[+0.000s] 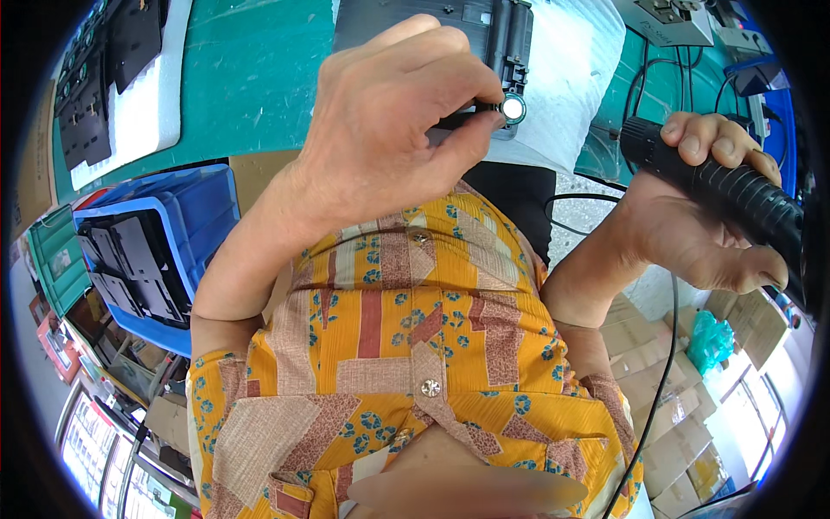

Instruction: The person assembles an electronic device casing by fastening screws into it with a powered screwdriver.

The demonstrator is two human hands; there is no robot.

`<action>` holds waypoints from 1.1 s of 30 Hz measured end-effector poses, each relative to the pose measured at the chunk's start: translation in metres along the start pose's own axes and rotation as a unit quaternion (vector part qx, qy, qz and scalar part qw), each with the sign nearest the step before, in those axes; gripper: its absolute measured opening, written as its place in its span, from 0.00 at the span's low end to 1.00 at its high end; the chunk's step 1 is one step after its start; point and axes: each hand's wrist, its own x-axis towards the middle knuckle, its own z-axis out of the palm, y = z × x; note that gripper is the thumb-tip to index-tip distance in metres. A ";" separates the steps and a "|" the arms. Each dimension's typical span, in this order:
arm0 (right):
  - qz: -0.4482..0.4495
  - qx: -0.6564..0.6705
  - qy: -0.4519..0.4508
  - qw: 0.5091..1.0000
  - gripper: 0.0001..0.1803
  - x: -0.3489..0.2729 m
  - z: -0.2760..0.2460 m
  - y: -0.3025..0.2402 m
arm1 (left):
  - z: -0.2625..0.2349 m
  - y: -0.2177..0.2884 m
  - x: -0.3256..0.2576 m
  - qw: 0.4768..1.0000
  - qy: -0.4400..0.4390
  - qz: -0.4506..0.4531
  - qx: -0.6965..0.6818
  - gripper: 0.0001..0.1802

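My left hand (398, 112) is closed in a pinch over the near edge of a black plastic housing (415, 16) on the bench. Between its thumb and forefinger is a small dark piece, mostly hidden by the fingers, so I cannot tell its kind. Right beside the fingertips, at the housing's corner, sits a round dark ring with a bright white centre (513, 107). My right hand (700, 199) is wrapped round a black electric screwdriver (709, 177) with a ribbed collar, raised at the right and apart from the housing.
A white foam sheet (579, 78) lies under the housing on the green bench mat (242, 78). Black flat parts (86, 121) rest on white foam at far left. Below stands a blue crate (226, 195) of black parts. Cables (670, 346) hang at the right, near a grey box (666, 26).
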 end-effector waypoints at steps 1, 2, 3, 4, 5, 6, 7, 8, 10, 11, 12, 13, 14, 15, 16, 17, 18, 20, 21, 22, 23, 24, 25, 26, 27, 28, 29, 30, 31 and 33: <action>0.001 0.004 -0.003 1.000 0.50 0.000 0.000 0.000 | 0.000 0.001 0.000 1.000 -0.001 0.000 0.000 0.13; 0.002 0.008 -0.006 1.000 0.50 0.001 0.000 0.000 | 0.001 0.002 0.000 1.000 0.003 0.000 0.008 0.13; 0.002 0.008 -0.006 1.000 0.50 0.001 -0.002 0.000 | 0.001 0.003 0.001 1.000 0.008 -0.001 0.015 0.14; 0.002 0.007 -0.010 1.000 0.50 0.001 -0.003 0.001 | 0.001 0.005 0.004 1.000 0.007 -0.001 0.014 0.14; 0.001 0.006 -0.015 1.000 0.50 0.001 -0.004 0.001 | 0.001 0.008 0.010 1.000 0.012 0.022 0.005 0.13; 0.001 0.006 -0.015 1.000 0.50 0.001 -0.004 0.001 | 0.001 0.010 0.014 0.999 0.016 0.044 -0.004 0.13; 0.002 0.012 -0.014 1.000 0.49 0.001 -0.003 0.001 | 0.003 0.009 0.015 0.999 0.016 0.044 -0.004 0.13; 0.003 0.017 -0.014 1.000 0.49 0.001 -0.002 0.001 | 0.005 0.004 0.018 0.995 0.033 0.090 0.010 0.13; 0.000 0.014 -0.015 1.000 0.49 0.001 -0.002 0.001 | 0.010 -0.010 0.024 0.980 0.067 0.183 0.037 0.12; -0.002 0.010 -0.016 1.000 0.49 0.002 -0.002 0.001 | 0.013 -0.019 0.027 0.969 0.084 0.229 0.050 0.12; -0.001 0.010 -0.016 1.000 0.49 0.002 -0.002 0.001 | 0.015 -0.027 0.030 0.954 0.100 0.274 0.063 0.12; -0.001 0.011 -0.018 1.000 0.49 0.002 -0.002 0.001 | 0.017 -0.033 0.033 0.938 0.116 0.318 0.076 0.11; -0.001 0.013 -0.021 1.000 0.49 0.002 -0.002 0.001 | 0.018 -0.038 0.034 0.919 0.132 0.361 0.090 0.11; 0.000 0.012 -0.020 1.000 0.49 0.002 -0.002 0.001 | 0.018 -0.038 0.036 0.897 0.148 0.403 0.102 0.11; -0.001 0.012 -0.016 1.000 0.49 0.001 -0.001 0.001 | 0.017 -0.037 0.035 0.898 0.147 0.402 0.101 0.11; -0.002 0.013 -0.012 1.000 0.50 0.000 -0.001 0.001 | 0.014 -0.035 0.034 0.908 0.119 0.383 0.119 0.09; -0.002 0.013 -0.012 1.000 0.50 0.000 -0.001 0.001 | 0.011 -0.031 0.033 0.917 0.091 0.364 0.139 0.08; -0.008 -0.002 -0.011 1.000 0.50 0.001 -0.001 0.002 | 0.010 -0.028 0.030 0.916 0.080 0.352 0.174 0.05; -0.007 -0.001 -0.012 1.000 0.50 0.001 0.000 0.002 | 0.009 -0.025 0.029 0.914 0.070 0.341 0.210 0.05; -0.009 -0.005 -0.007 1.000 0.50 0.001 -0.001 0.001 | 0.004 -0.013 0.027 0.914 0.070 0.341 0.209 0.05; -0.011 -0.010 -0.001 1.000 0.51 0.000 -0.001 0.001 | -0.003 0.005 0.025 0.978 -0.018 0.155 0.140 0.05; -0.010 -0.010 -0.001 1.000 0.51 0.000 0.000 0.001 | -0.009 0.016 0.023 0.992 -0.103 -0.041 0.065 0.06; -0.011 -0.014 0.002 1.000 0.51 0.000 0.000 0.001 | -0.011 0.019 0.024 0.992 -0.102 -0.042 0.065 0.06; -0.011 -0.019 0.006 1.000 0.51 0.001 0.001 0.002 | -0.011 0.021 0.025 0.989 -0.119 -0.048 0.070 0.07; -0.011 -0.019 0.005 1.000 0.51 0.001 0.001 0.002 | -0.011 0.022 0.025 0.986 -0.137 -0.055 0.075 0.07; -0.011 -0.016 0.006 1.000 0.51 0.001 0.001 0.002 | -0.010 0.023 0.024 0.986 -0.136 -0.055 0.074 0.07; -0.012 -0.012 0.007 1.000 0.51 0.001 0.001 0.002 | -0.008 0.023 0.023 0.986 -0.130 -0.047 0.094 0.08; -0.011 -0.012 0.007 1.000 0.51 0.001 0.001 0.002 | -0.006 0.023 0.022 0.985 -0.125 -0.039 0.114 0.09; -0.016 -0.021 0.008 1.000 0.51 0.001 0.000 0.002 | -0.006 0.024 0.021 0.985 -0.125 -0.039 0.114 0.09; -0.021 -0.031 0.007 0.999 0.51 0.001 -0.001 0.002 | -0.006 0.026 0.018 0.976 -0.116 0.012 0.184 0.04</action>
